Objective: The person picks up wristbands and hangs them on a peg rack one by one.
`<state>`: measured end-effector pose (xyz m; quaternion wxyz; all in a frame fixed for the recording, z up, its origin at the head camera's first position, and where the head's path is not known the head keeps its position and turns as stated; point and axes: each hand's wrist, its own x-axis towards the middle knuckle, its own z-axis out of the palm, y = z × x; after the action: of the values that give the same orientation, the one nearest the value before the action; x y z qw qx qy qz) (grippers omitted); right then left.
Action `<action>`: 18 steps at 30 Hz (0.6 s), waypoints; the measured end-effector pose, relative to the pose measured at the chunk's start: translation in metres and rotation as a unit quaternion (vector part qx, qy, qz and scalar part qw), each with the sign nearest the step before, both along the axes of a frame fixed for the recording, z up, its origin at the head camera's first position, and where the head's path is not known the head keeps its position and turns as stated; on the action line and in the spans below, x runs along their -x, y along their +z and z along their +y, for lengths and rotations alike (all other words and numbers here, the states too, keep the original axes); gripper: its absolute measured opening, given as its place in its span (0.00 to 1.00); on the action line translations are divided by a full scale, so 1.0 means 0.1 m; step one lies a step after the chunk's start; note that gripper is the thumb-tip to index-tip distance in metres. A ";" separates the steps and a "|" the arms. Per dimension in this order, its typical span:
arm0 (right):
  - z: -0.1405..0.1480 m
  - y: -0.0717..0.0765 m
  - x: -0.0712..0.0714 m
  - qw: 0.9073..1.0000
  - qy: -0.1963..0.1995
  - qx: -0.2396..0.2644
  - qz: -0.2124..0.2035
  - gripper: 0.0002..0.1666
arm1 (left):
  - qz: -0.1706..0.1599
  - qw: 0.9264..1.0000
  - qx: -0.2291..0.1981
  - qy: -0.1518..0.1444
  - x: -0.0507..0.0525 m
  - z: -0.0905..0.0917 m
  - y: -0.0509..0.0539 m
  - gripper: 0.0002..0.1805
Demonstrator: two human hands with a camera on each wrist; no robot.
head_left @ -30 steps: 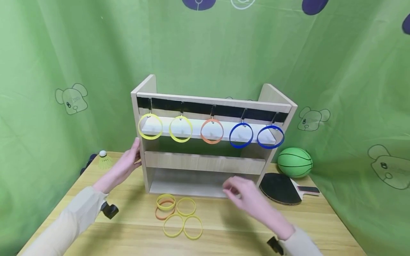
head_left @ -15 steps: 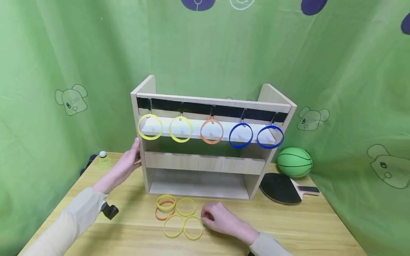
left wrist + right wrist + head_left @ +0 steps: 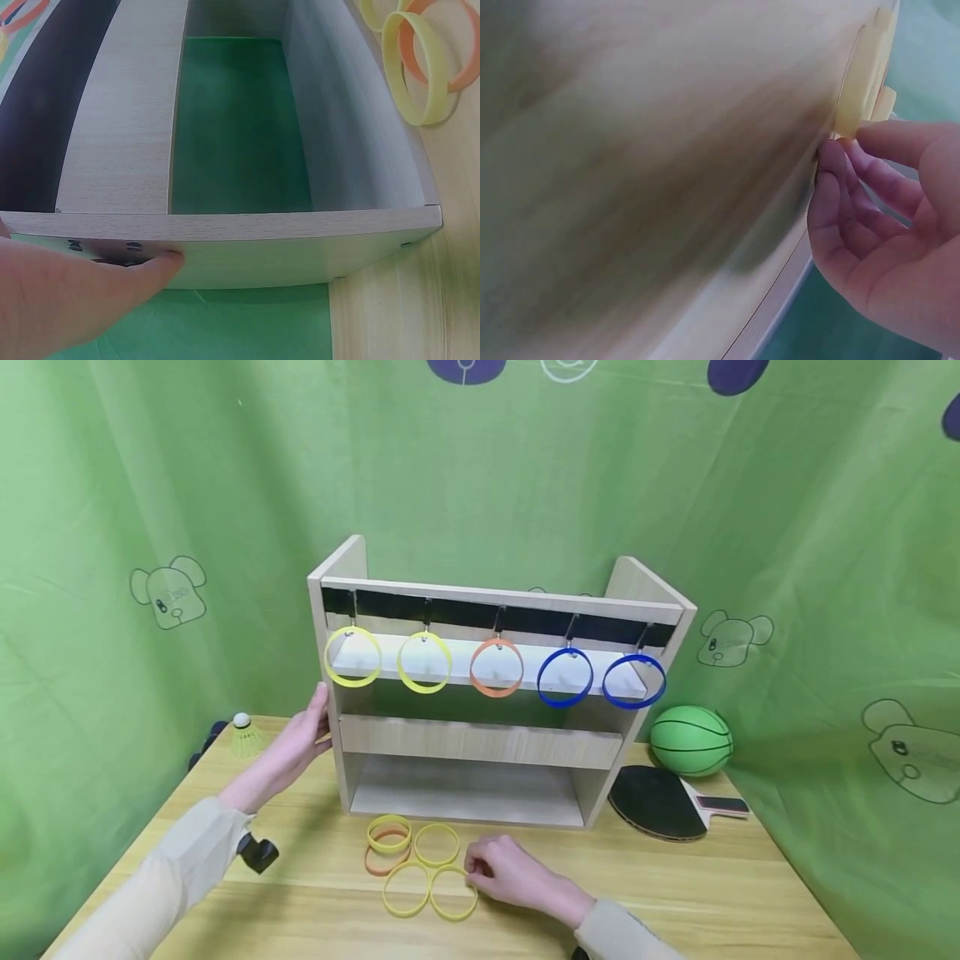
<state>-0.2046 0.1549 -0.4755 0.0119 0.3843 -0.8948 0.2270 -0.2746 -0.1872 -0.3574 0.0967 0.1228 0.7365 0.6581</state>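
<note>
In the head view my left hand [image 3: 300, 739] rests against the outer left side of a pale wooden rack [image 3: 480, 742]; the left wrist view shows its thumb [image 3: 154, 271] on that side panel. My right hand [image 3: 517, 875] is at the right edge of a yellow ring [image 3: 453, 917] lying on the table. In the right wrist view the thumb and curled fingers of that hand [image 3: 900, 202] pinch the end of a yellow ring [image 3: 859, 82]. Beside it lie other yellow rings [image 3: 405, 914] and an orange ring [image 3: 375, 871]. Two yellow, one orange and two blue rings [image 3: 565, 702] hang from hooks.
Right of the rack are a green ball [image 3: 690, 741] and a black table tennis bat [image 3: 656, 802]. A shuttlecock [image 3: 246, 737] stands at the table's back left. A green patterned curtain [image 3: 480, 468] surrounds the wooden table [image 3: 712, 893] at the back and sides.
My right hand has come down and left from in front of the rack's lower shelf to the near yellow ring, which has shifted slightly right. My left hand has stayed in place.
</note>
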 end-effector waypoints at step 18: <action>-0.09 0.46 -0.04 0.997 0.049 0.042 0.038 0.03 | -0.006 1.000 0.002 0.006 0.00 0.00 0.02 0.52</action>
<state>-0.2003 0.1462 -0.4290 0.0505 0.4348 -0.8637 0.2498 -0.2744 -0.1870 -0.3554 0.0976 0.1143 0.7380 0.6578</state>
